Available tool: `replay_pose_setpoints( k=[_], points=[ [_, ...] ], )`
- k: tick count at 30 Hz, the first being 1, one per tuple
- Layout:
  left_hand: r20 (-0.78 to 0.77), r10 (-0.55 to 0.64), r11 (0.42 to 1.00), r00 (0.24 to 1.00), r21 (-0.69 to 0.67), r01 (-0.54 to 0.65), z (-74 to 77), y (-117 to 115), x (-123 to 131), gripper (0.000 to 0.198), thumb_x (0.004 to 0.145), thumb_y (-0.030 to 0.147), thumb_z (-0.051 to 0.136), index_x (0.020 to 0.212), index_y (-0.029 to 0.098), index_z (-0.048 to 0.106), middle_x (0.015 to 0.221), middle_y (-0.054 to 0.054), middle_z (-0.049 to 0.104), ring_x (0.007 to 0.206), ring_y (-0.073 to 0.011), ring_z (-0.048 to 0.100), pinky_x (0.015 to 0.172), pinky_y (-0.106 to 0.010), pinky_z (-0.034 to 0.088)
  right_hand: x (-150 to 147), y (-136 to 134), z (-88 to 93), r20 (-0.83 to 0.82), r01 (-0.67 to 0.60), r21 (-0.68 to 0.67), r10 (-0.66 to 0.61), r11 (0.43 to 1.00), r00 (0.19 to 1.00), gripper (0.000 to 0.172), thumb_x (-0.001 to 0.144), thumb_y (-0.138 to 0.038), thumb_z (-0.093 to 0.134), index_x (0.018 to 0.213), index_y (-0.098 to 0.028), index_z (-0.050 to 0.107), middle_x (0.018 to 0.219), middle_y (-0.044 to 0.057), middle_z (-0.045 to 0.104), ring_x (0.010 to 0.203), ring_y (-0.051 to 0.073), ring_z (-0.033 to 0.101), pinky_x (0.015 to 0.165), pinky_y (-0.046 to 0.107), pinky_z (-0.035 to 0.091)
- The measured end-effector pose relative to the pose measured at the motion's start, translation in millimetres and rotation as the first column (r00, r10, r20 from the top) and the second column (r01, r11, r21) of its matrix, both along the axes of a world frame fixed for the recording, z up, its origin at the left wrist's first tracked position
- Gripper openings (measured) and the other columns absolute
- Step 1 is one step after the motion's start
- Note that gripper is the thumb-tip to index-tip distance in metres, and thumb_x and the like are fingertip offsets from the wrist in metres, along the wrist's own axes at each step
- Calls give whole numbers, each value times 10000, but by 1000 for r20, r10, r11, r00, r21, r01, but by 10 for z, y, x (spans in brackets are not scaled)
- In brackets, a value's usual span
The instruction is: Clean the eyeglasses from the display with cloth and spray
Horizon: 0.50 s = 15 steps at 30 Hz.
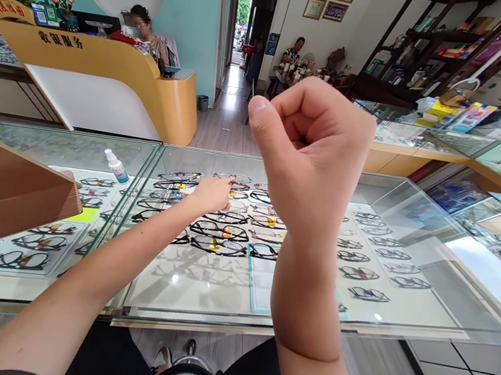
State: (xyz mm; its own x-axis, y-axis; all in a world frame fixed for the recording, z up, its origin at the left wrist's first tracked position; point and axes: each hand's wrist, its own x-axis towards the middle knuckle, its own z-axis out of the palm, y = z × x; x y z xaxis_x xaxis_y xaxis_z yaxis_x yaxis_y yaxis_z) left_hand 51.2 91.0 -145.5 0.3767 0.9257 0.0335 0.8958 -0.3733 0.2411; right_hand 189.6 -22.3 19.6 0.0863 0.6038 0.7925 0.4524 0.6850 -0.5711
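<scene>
My left hand (pixel 211 195) reaches over the glass counter among rows of eyeglasses (pixel 220 231). Its fingers are bent together beside a reddish pair of glasses (pixel 239 185); what they hold, if anything, is hidden. Raised close to the camera, my right hand (pixel 319 136) is curled into a loose fist, the thumb pointing up and left, and nothing shows in it. Most of the glasses lie folded, several with orange or yellow tags. Below the right forearm is a teal-edged sheet (pixel 258 282), with a dark pair of glasses (pixel 263 251) at its top edge.
A brown box-like object (pixel 4 191) rests on the left showcase, near a white spray bottle (pixel 116 166). Further glasses (pixel 363 273) lie to the right. A cashier counter (pixel 122 63) with a seated person (pixel 153 37) stands behind; another person (pixel 295 51) sits at the back.
</scene>
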Motion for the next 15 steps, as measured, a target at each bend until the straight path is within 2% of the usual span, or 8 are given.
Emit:
replay_pose_setpoints(
  k=[3,10,12,15],
  points=[
    [5,1,1000,1000,-5,-1,32,-28,5,277,987,433,696,1125,238,836,1161,-178,819,1029,-344,764,907,-445,555,6,-7,-9,16,14,5,-14,1000,1000,426,1049,-528,720,754,-292,524,712,29,545,734,233,525,667,416,476],
    [-11,-11,1000,1000,14,11,132,-36,-17,283,1032,330,599,1146,195,821,1220,-172,801,1042,-310,760,910,-396,554,-8,4,-2,-41,-63,123,68,990,997,400,1027,-199,723,709,-252,486,665,-55,381,609,110,365,636,339,358],
    [-13,-13,999,1000,38,14,211,-25,-41,306,1039,268,555,1184,178,810,1267,-169,794,1056,-307,763,894,-381,552,-11,33,-5,-59,-60,143,69,988,996,414,1017,-219,741,691,-247,488,631,-66,358,587,98,328,609,334,319],
    [-6,-12,996,1000,93,12,444,-57,-116,359,1036,195,494,1233,149,790,1352,-167,775,1125,-320,757,884,-380,548,9,75,-14,-50,-45,133,52,990,997,480,1069,-457,718,693,-248,504,610,-62,339,574,100,322,572,325,293]
  ],
)
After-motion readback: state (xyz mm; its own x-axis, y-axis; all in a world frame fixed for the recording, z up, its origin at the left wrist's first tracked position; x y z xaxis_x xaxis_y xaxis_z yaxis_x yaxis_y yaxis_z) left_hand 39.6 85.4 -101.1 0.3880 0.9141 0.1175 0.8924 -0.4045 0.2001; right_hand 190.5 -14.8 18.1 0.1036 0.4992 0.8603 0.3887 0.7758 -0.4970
